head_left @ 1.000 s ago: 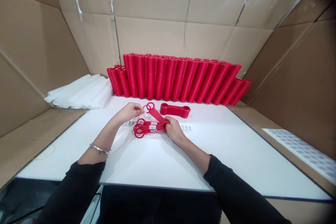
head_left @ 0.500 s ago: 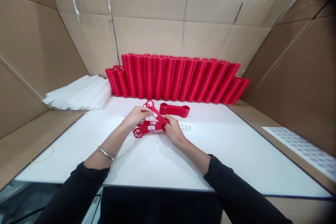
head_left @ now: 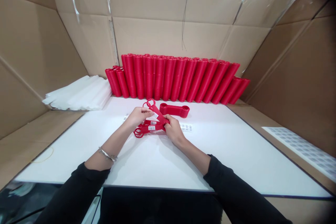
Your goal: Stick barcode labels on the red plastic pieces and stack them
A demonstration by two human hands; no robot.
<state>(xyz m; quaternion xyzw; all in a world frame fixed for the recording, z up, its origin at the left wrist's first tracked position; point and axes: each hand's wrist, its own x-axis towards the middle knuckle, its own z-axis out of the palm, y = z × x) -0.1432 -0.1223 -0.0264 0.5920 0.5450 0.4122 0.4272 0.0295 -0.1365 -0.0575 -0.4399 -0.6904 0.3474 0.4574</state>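
Note:
Several flat red pieces with ring-shaped ends (head_left: pixel 157 126) are fanned out above the white table (head_left: pixel 162 168). My right hand (head_left: pixel 173 129) is closed round their gathered right ends. My left hand (head_left: pixel 140 115) pinches at a white label (head_left: pixel 155 114) on the uppermost piece. White barcode labels (head_left: pixel 152 128) show on the lower pieces. Just behind my right hand lies a stack of the same red pieces (head_left: pixel 174 110). A strip of small printed labels (head_left: pixel 187 127) lies on the table, partly hidden by my right hand.
Tall red stacks (head_left: pixel 170 78) line the back against a cardboard wall (head_left: pixel 147 35). White sleeves (head_left: pixel 78 92) are piled at the back left. A printed label sheet (head_left: pixel 301 148) lies at the right edge. A thin yellow band (head_left: pixel 49 159) is at the left.
The fanned red pieces have shifted very slightly, and the label strip shows a little more. Both hands keep nearly the same place and grip.

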